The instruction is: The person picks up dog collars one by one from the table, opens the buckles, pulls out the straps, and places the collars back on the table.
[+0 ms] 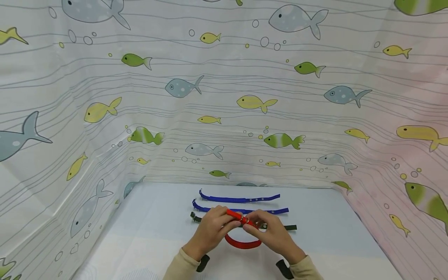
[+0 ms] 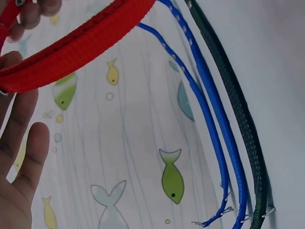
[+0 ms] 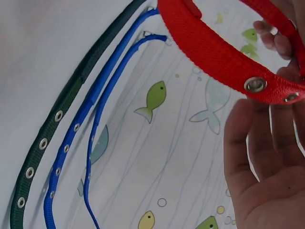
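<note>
A red pet collar (image 1: 243, 244) is bent into a loop between both hands, its lower curve hanging beneath them. My left hand (image 1: 209, 231) pinches the strap near the metal buckle, thumb below and fingers above. On the other side my right hand (image 1: 271, 229) grips the collar's other part close to the metal ring. The left wrist view has the wide red band (image 2: 81, 50) crossing in front of the palm. Metal eyelets (image 3: 255, 84) dot the red strap beside the fingers in the right wrist view.
Behind the hands lies a dark green collar (image 1: 290, 228), partly covered by them. Two blue collars (image 1: 229, 200) (image 1: 280, 211) lie farther back, roughly parallel. Fish-patterned sheeting (image 1: 231, 132) walls the white table (image 1: 140, 217) at the back and sides. Black bands (image 1: 203, 263) circle the wrists.
</note>
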### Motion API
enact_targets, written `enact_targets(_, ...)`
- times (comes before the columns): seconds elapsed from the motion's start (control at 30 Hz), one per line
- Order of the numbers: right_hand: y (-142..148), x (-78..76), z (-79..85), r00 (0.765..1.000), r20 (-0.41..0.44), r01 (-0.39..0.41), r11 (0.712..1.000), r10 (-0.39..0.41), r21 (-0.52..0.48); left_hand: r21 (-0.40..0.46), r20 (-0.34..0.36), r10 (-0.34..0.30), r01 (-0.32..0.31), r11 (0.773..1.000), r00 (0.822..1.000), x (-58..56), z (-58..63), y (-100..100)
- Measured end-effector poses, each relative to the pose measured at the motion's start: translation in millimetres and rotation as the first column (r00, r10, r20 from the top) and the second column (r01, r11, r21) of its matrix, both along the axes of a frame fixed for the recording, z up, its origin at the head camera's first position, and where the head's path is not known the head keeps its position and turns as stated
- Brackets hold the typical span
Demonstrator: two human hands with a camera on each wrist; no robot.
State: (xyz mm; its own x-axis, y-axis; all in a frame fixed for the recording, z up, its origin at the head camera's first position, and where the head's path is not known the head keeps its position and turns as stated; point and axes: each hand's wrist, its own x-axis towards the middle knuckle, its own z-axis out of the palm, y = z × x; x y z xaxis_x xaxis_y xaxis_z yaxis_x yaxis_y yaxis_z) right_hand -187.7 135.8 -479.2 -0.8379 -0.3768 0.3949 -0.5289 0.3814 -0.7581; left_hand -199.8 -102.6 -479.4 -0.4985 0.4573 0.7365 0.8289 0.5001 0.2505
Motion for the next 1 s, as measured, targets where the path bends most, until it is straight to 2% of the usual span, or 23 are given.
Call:
enact_targets(0.17,-0.5,1.8,1.9,0.998,0.035,0.044,0.999,-0.044,-0.003,0.005,0.005,-0.017,0.017,1.0,1.0,1.8,-0.2,1.2)
enact_targets(0.4,4.2,3.0,5.0,0.997,0.079,-0.01,1.0,0.011,-0.009,0.016,0.021,-0.003,0.003,1.0,1.0,2.0,2.9,-1.2)
enact_targets(0.67,-0.7,2.1,6.4,0.998,-0.004,0.063,0.998,-0.063,-0.005,0.018,-0.008,-0.013,0.014,1.0,1.0,-1.0,5.1,-0.3)
enact_targets(0.87,-0.8,0.0,7.7,0.998,-0.049,0.023,0.999,-0.024,-0.022,0.03,-0.013,-0.012,0.012,0.999,1.0,-1.3,5.0,0.2)
enact_targets(1.0,0.9,0.1,8.5,1.0,-0.028,-0.014,1.0,0.014,-0.02,0.03,-0.003,-0.011,0.011,0.999,1.0,-1.6,5.3,-1.2)
